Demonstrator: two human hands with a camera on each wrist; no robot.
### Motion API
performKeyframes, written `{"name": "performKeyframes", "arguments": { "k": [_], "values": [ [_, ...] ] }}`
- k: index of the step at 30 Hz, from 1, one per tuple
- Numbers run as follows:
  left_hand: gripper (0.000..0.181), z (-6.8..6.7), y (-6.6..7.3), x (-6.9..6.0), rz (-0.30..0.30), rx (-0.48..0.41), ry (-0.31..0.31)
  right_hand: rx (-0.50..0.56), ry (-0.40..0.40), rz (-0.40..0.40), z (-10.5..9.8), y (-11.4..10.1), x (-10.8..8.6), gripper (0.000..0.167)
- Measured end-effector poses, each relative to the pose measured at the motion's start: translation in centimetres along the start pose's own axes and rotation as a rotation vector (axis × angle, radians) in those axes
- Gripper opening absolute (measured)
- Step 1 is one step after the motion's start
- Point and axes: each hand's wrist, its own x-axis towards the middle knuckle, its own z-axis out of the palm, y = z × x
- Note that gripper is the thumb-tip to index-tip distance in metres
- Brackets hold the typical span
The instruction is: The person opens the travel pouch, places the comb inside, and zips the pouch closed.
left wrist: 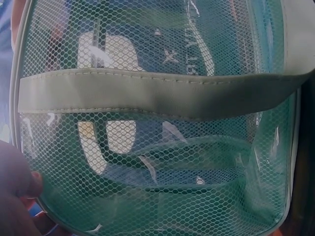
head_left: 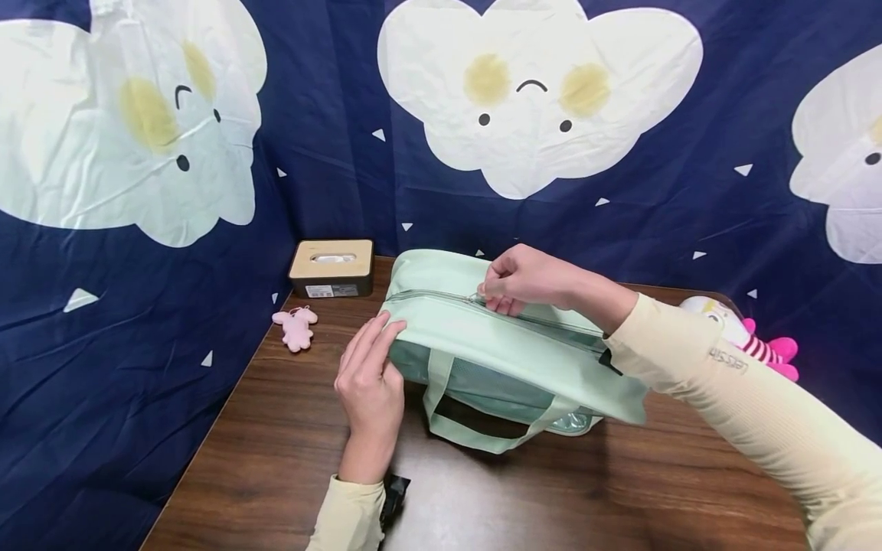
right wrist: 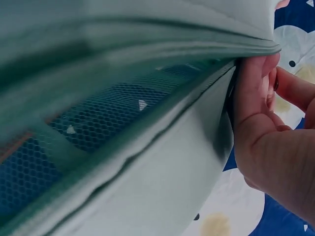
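Observation:
A mint-green bag (head_left: 482, 329) with a long top zipper stands on the table, its mesh side (left wrist: 162, 167) and looped strap facing me. At the zipper, my right hand (head_left: 530, 279) pinches the small pull between thumb and fingers. In the right wrist view the zipper gapes between the camera and the right hand (right wrist: 266, 123), and mesh shows inside. My left hand (head_left: 372, 375) rests its extended fingers on the bag's top left corner. The left wrist view shows part of the left hand (left wrist: 17, 187) beside the bag's edge, its other fingers out of sight.
A tissue box (head_left: 331, 268) with a wooden lid stands behind, at the left. Near it lies a pink plush charm (head_left: 296, 329). Behind my right forearm is a plush toy (head_left: 758, 344) with striped and pink parts. A dark-blue cloud-patterned curtain (head_left: 331, 138) borders the wooden table (head_left: 276, 451).

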Motion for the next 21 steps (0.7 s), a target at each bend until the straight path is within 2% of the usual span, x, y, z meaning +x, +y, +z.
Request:
{"name": "performKeyframes", "arguments": {
  "k": [12, 21],
  "values": [
    [0.05, 0.0, -0.2, -0.2, 0.0, -0.003, 0.0, -0.01, 0.03, -0.046, -0.8, 1.7, -1.9, 0.022],
    [0.053, -0.1, -0.2, -0.3, -0.005, -0.004, -0.005, -0.024, 0.052, -0.044, -1.4, 3.1, -3.9, 0.021]
  ]
}}
